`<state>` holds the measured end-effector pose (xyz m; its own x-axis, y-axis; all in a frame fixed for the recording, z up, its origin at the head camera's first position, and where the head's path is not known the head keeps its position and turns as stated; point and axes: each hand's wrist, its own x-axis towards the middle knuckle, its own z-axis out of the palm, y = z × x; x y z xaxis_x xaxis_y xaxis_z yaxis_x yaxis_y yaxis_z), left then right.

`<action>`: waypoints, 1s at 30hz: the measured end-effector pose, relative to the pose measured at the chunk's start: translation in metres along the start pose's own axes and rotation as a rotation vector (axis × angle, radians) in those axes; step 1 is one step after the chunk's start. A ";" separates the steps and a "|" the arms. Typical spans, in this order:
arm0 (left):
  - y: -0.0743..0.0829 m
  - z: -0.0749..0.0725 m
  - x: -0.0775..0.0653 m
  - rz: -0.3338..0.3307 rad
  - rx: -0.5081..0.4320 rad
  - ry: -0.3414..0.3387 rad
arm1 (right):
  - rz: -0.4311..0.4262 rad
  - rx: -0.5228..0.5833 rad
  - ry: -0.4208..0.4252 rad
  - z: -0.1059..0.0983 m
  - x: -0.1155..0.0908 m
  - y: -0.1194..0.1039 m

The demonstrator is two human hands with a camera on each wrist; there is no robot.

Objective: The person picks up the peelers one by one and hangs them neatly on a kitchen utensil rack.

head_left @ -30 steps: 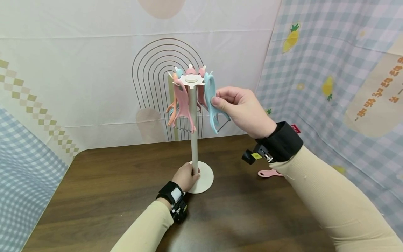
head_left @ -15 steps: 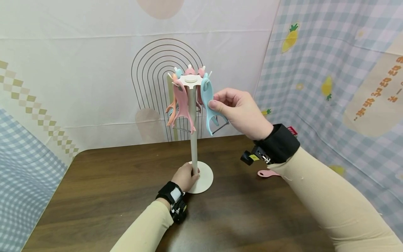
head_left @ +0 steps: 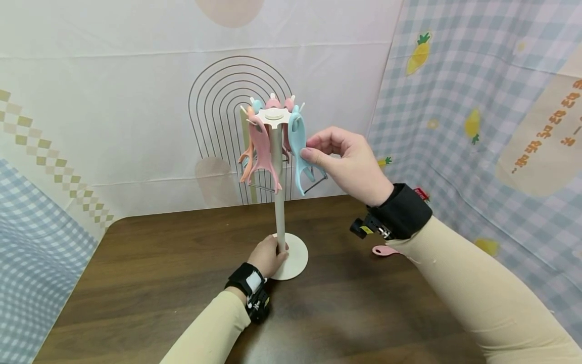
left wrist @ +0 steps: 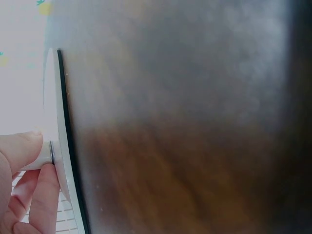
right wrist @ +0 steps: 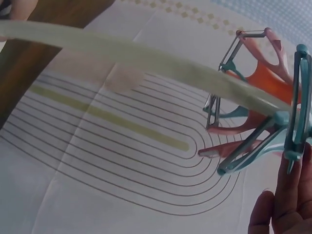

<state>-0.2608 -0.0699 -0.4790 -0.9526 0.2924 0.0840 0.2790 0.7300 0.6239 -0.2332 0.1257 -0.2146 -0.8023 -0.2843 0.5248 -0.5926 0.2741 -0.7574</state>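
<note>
In the head view, my right hand (head_left: 349, 161) pinches a light-blue Y-shaped peeler (head_left: 296, 141) between thumb and fingers. The peeler's holed end is up at a prong of the white rotating stand (head_left: 279, 212), its blade end hanging down. Whether the hole is fully over the prong cannot be told. My left hand (head_left: 267, 257) grips the stand's pole just above its round base (head_left: 297, 260); the left wrist view shows thumb and fingers around the pole. A pink peeler (head_left: 261, 146) and an orange peeler (head_left: 248, 159) hang from other prongs, with further pink and blue ones partly hidden behind.
A pink holed handle (head_left: 383, 251) lies on the dark wooden table (head_left: 159, 273) at the right, partly covered by my right forearm. Behind the stand hangs a white cloth (head_left: 136, 126); blue checked cloth (head_left: 450, 126) hangs on the right.
My right hand and the light-blue peeler have moved slightly left, closer to the pole, and the peeler hangs straighter. My left hand keeps its grip on the pole.
</note>
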 end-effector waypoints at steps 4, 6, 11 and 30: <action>-0.001 0.000 -0.001 -0.003 0.000 0.004 | -0.019 -0.034 0.010 -0.003 -0.005 -0.007; -0.001 0.000 -0.001 -0.003 0.002 0.002 | -0.024 -0.049 0.012 -0.007 -0.004 0.002; -0.001 0.000 -0.001 0.008 0.003 -0.005 | 0.013 -0.121 -0.011 -0.024 -0.002 0.043; -0.004 0.003 0.002 0.015 0.019 -0.004 | 0.413 -0.553 -0.593 -0.079 -0.042 0.166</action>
<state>-0.2633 -0.0710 -0.4838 -0.9477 0.3063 0.0900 0.2959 0.7369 0.6078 -0.3034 0.2556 -0.3321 -0.8809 -0.4493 -0.1484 -0.3384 0.8174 -0.4661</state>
